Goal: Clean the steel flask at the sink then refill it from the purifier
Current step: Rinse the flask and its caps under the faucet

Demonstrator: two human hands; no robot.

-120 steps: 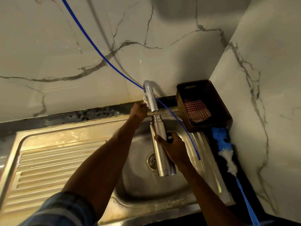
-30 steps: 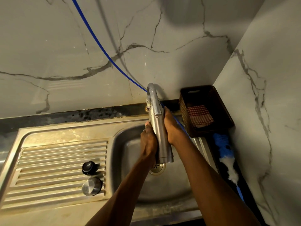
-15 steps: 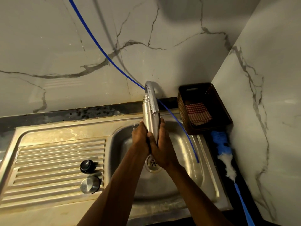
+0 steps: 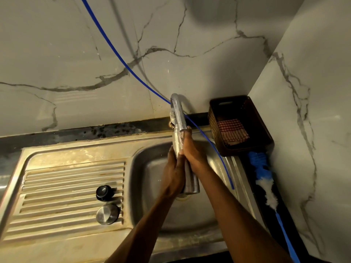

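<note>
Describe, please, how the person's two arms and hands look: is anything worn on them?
Both forearms are bare as far as the frame shows. The left hand and right hand show no gloves. No watch or bracelet is visible; rings cannot be told.

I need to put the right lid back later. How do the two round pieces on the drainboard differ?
The black cap is dark with a raised knob-like top; the steel cap is bare, shiny metal with a flat top. The black cap lies farther from the person, the steel cap nearer, and the steel cap looks somewhat wider. Both are round and rest on the ribbed drainboard, untouched by either hand.
</note>
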